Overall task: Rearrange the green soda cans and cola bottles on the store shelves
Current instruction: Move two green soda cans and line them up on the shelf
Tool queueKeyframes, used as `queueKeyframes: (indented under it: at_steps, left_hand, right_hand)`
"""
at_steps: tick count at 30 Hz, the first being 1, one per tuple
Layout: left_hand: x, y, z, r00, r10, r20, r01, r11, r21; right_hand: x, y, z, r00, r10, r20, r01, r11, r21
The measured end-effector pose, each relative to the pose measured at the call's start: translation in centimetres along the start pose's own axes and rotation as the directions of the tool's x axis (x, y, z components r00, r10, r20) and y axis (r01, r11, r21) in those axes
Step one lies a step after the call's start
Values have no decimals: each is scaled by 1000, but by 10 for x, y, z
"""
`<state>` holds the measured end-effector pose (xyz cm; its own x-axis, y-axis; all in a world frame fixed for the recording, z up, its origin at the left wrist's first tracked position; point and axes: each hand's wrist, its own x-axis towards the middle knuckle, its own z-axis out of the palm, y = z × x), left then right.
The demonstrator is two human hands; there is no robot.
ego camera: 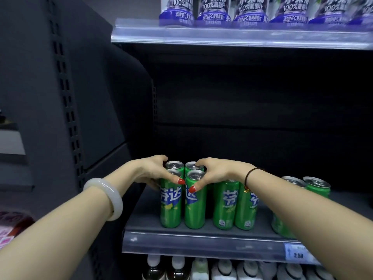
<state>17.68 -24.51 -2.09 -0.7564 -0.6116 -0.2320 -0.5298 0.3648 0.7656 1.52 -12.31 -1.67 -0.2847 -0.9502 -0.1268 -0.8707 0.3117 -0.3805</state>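
**Squaring up the 4-can block, left end of mid shelf**

L hand (150, 170) and R hand (218, 170) clamp the four-can block (193, 207) from both sides. Fingers are curled round the rear cans, thumbs pressed on the front pair. The block stands upright at the left end of the shelf (145, 217), near the front rail. The next can pair (226, 205) is just beside it, under the R wrist; two more cans (316, 186) sit further right.

Likely step: slide or tighten the block as one unit. Squeeze evenly from both sides, slide w/o lifting, go slow, since tall slim cans probably tip or splay easily. Watch the R wrist clipping the neighbour pair.

Dark bottles (153, 269) on the shelf below: cola? Can't tell.
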Motion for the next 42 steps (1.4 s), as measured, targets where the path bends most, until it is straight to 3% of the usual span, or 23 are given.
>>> queueKeyframes:
  at_steps: [5, 12, 20, 25, 34, 40, 42]
  left_hand:
    - [-5, -2, 1, 1000, -11, -17, 11, 999, -42]
    - [-10, 2, 2, 998, -2, 63, 4, 999, -41]
    - [-10, 7, 5, 998, -30, 59, 33, 998, -52]
    - [3, 8, -1, 994, -62, -88, 65, 997, 36]
    - [33, -4, 1, 986, -23, -163, 12, 997, -70]
    - [46, -11, 3, 991, 37, -130, -47, 996, -70]
    - [49, -13, 1, 992, 41, -123, -52, 995, -86]
  right_hand:
    - [0, 0, 3, 1000, -16, -3, 16, 1000, 14]
    - [-6, 3, 5, 1000, -27, 4, 26, 997, 77]
    - [-13, -1, 2, 999, -44, 7, 44, 999, 1]
    - [-14, 3, 0, 998, -65, -13, 66, 996, 56]
    - [7, 16, -10, 989, 1, -146, 28, 980, 198]
    - [29, 18, -9, 997, 59, -49, -42, 958, 284]
    - [35, 16, -7, 996, 83, -10, -79, 974, 212]
